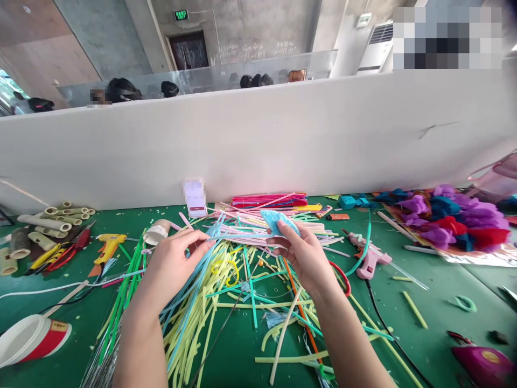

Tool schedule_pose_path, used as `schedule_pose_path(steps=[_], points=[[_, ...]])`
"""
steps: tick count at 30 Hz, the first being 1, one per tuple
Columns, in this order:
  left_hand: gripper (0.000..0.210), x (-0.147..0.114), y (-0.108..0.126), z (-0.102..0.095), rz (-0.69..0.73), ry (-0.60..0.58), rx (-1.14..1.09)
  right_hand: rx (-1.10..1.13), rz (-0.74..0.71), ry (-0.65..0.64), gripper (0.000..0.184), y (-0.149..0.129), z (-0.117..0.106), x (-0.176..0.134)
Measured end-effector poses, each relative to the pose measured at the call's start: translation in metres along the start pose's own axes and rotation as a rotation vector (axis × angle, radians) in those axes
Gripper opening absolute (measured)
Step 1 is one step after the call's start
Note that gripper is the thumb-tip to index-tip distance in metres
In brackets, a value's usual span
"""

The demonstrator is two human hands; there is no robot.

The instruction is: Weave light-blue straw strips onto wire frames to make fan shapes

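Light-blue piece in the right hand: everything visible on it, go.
The light-blue piece looks soft and fuzzy, flattish, with ribs as if strands lie side by side. It is held above the tabletop litter, one end pointing up and left. The right hand pinches it, fingers hiding its lower part. A light-blue strip runs toward it from the left hand; whether they join is hidden.

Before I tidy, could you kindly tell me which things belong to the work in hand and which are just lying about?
Apparently in use:
light-blue pipe cleaner between left hand and right hand
light-blue piece in right hand

Seemingly lying about:
yellow glue gun
pink glue gun
paper cup
bamboo tubes
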State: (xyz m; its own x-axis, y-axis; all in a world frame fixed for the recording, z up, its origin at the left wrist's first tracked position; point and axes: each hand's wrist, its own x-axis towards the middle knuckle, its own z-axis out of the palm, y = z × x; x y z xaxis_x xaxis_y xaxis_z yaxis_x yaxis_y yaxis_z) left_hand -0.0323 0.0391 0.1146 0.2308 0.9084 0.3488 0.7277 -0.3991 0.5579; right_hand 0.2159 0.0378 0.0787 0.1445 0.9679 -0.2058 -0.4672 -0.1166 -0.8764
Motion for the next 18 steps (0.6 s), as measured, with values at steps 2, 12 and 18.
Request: schedule_pose_path(steps=[2,12,18], points=[[0.018,-0.003,0.006,-0.003,0.017,-0.029,-0.043,-0.045,-0.025,0.009,0.037,0.002,0.002,0.0],[0.01,-0.009,0.03,0.002,0.137,-0.15,-0.14,-0.135,-0.045,-0.088,0.039,0.012,0.008,-0.002],[0.009,-0.012,0.03,0.0,0.191,-0.129,-0.179,-0.185,-0.068,-0.077,0.037,0.015,0.008,0.001]])
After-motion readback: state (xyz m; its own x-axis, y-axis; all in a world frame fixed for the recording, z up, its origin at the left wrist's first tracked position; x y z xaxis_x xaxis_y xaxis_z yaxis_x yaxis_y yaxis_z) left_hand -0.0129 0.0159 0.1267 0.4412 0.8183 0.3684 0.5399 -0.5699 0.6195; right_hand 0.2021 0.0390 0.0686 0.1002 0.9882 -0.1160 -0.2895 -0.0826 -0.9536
